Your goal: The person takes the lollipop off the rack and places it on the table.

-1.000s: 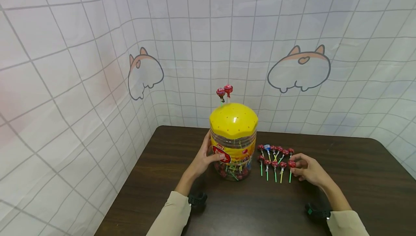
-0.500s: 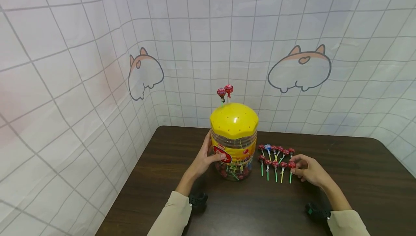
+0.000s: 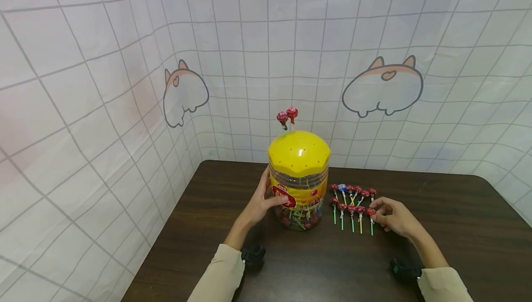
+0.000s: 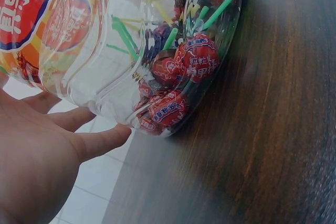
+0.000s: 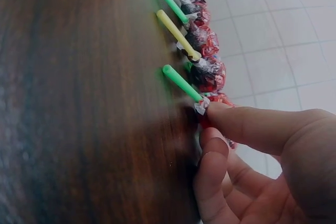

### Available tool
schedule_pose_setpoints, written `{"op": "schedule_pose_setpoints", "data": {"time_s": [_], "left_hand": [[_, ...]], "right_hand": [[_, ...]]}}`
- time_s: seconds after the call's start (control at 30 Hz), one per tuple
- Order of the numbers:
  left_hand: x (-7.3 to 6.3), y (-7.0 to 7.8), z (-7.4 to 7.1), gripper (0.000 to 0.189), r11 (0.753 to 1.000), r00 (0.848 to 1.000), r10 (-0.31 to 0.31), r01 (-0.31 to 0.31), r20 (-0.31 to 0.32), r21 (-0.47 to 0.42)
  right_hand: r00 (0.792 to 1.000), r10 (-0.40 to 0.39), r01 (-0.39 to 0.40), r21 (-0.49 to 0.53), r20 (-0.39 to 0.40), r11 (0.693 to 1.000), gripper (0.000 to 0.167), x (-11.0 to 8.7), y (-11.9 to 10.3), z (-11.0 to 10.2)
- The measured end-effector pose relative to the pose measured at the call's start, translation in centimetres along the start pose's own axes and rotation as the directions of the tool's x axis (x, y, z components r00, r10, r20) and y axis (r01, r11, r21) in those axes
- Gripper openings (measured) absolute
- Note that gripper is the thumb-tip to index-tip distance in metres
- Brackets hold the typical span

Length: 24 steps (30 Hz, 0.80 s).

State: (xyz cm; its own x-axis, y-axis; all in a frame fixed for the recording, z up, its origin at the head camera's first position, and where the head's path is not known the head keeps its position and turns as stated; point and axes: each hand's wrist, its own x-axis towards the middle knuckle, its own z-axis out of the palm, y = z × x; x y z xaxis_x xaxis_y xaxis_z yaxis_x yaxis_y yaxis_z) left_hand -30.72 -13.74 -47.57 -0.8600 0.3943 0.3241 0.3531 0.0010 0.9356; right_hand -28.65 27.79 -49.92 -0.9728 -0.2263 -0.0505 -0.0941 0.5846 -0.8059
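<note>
A clear plastic jar (image 3: 297, 183) with a yellow lid (image 3: 299, 153) and orange label stands upright on the dark table. My left hand (image 3: 258, 206) holds its left side, thumb across the label, fingers round the far side. Wrapped lollipops (image 4: 176, 72) with green and yellow sticks show through its base. Right of the jar lie two rows of lollipops (image 3: 351, 209), mostly red, one blue. My right hand (image 3: 395, 218) pinches a red lollipop (image 3: 371, 211) with a green stick at the front row's right end. In the right wrist view, thumb and fingers partly cover its head.
Two red lollipops (image 3: 287, 116) stick up behind the yellow lid; what holds them is hidden. A white grid-patterned cloth (image 3: 249, 29) hangs behind and to the left of the dark wooden table (image 3: 316, 265). Black wrist cameras (image 3: 252, 255) sit on both wrists.
The lollipop in my right hand has shifted slightly left and turned a little, its head closer to the neighbouring lollipop. My left hand and the jar stay in place.
</note>
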Motion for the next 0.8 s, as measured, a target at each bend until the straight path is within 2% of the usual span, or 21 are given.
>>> {"op": "schedule_pose_setpoints", "data": {"time_s": [0.33, 0.5, 0.67, 0.73, 0.8], "left_hand": [[0.0, 0.3, -0.1, 0.096, 1.000, 1.000, 0.018, -0.018, 0.004, -0.009], [-0.1, 0.1, -0.2, 0.095, 1.000, 1.000, 0.002, -0.002, 0.001, -0.013], [-0.1, 0.1, 0.0, 0.095, 0.999, 1.000, -0.014, 0.014, 0.011, -0.038], [-0.1, 0.1, 0.0, 0.095, 0.999, 1.000, -0.014, 0.015, 0.011, -0.038], [-0.1, 0.1, 0.0, 0.095, 0.999, 1.000, -0.014, 0.014, 0.009, -0.036]], "right_hand": [[1.000, 0.015, -0.015, 0.024, 0.018, 1.000, 0.033, 0.1, -0.1, -0.5], [1.000, 0.014, -0.015, 0.010, 0.020, 1.000, 0.034, -0.2, -0.5, -1.2], [0.997, -0.068, 0.068, 0.016, -0.024, 0.998, 0.035, -1.1, -2.5, -2.4], [0.988, -0.140, 0.142, 0.023, -0.068, 0.990, 0.033, -1.5, -3.9, -2.7], [0.968, -0.220, 0.224, 0.023, -0.117, 0.974, 0.029, -1.7, -5.6, -2.8]]}}
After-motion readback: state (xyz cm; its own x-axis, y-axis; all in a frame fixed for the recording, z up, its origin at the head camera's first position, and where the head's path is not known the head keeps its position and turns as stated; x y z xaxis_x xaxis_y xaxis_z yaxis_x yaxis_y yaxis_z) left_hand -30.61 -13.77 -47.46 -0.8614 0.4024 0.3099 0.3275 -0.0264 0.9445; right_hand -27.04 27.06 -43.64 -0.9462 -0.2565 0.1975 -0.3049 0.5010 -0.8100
